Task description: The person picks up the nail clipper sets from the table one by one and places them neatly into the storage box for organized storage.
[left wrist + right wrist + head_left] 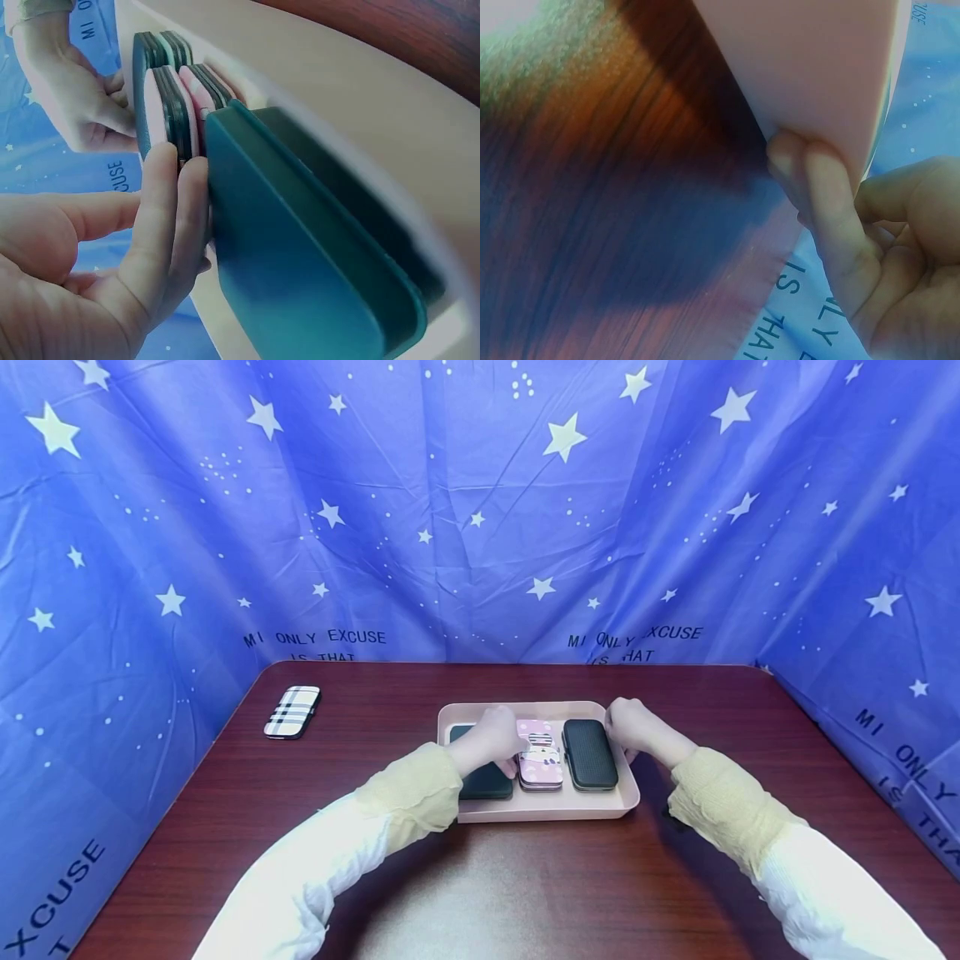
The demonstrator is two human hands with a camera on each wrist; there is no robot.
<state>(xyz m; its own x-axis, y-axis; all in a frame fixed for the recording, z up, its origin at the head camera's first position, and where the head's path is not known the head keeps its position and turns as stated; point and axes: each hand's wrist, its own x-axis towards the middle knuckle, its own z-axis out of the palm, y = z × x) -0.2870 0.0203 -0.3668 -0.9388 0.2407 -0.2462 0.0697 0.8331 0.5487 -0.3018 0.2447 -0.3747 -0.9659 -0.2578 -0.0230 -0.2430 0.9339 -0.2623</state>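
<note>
A shallow pale pink tray (547, 810) holds three zip-style cases side by side. At its left lies a dark green case (483, 785), partly covered by my left hand (487, 742). The middle one is a pink patterned case (542, 772). On the right sits a black ribbed case (591, 756). My left hand's fingers (157, 202) reach down between the green and pink cases and touch the pink case's side. My right hand (641, 727) holds the tray's right wall, two fingers (829, 195) against its outer face; its thumb is partly hidden.
A white plaid case (292, 712) lies apart at the far left of the brown wooden table (360, 693). Behind the table's back edge hangs a blue star-printed curtain (480, 568), which also runs along both sides.
</note>
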